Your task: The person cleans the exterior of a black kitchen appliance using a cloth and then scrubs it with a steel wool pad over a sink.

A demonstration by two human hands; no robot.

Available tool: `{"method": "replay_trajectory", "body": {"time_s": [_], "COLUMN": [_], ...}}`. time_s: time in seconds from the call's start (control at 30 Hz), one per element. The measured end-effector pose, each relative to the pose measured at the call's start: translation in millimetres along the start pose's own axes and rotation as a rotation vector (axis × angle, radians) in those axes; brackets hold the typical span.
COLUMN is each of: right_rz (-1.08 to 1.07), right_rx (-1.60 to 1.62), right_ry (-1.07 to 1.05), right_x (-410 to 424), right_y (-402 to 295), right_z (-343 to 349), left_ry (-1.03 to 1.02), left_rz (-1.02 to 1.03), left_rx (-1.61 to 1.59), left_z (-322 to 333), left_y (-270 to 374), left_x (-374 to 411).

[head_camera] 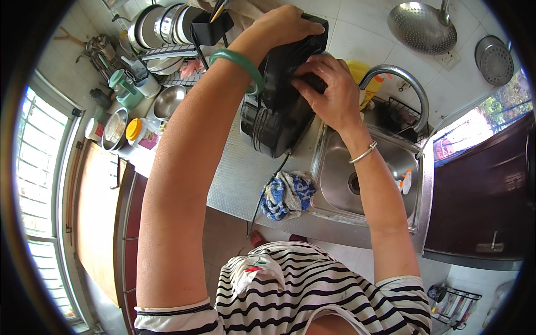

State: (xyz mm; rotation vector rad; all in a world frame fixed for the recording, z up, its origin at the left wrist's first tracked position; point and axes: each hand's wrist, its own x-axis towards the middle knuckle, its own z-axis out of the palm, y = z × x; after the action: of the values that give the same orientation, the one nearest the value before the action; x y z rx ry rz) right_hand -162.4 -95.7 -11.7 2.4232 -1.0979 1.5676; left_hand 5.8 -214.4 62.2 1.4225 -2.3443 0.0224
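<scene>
A bulky black appliance (276,125) with a cord stands on the metal counter, left of the sink. My left hand (289,26), with a green bangle at its wrist, rests over the top edge of its raised black upper part (278,75). Against the right side of that part is my right hand (324,86), fingers bent around a dark, rough-looking pad (315,81). The right hand looks wet or soapy. A crumpled blue and white cloth (288,196) lies below the appliance, beside the cord (261,193).
The steel sink (335,167) with its curved faucet (402,69) is at the right, a spray nozzle (406,182) inside. A yellow bottle (372,90) stands behind. At the left are a dish rack (169,52), a steel bowl (168,101) and an orange-lidded jar (142,133).
</scene>
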Motion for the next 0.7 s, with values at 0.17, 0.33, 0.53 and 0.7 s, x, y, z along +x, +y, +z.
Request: {"method": "replay_trajectory", "body": {"time_s": [0.17,0.33,0.53,0.7], "right_rz": [-0.115,-0.207,-0.087,-0.048], "right_rx": [-0.051,-0.077,0.016,0.019], "right_ry": [0.027,0.034,0.027,0.076], "right_x": [-20.6,-29.3,-11.1,-7.9], "right_y": [-27.8,-37.2,-25.6,-6.6], "right_z": [16.4,18.8,23.8,15.7], "left_ry": [0.043,0.03,0.051,0.046], "left_rz": [-0.191,-0.27,-0.278,-0.251], "left_rx": [-0.127,-0.155,-0.164,-0.213], "left_z": [-1.5,-7.5,-3.3,-4.5], "left_y": [10.1,18.5,9.8,10.3], "left_x": [-2.6,-5.0,-4.1,-6.7]}}
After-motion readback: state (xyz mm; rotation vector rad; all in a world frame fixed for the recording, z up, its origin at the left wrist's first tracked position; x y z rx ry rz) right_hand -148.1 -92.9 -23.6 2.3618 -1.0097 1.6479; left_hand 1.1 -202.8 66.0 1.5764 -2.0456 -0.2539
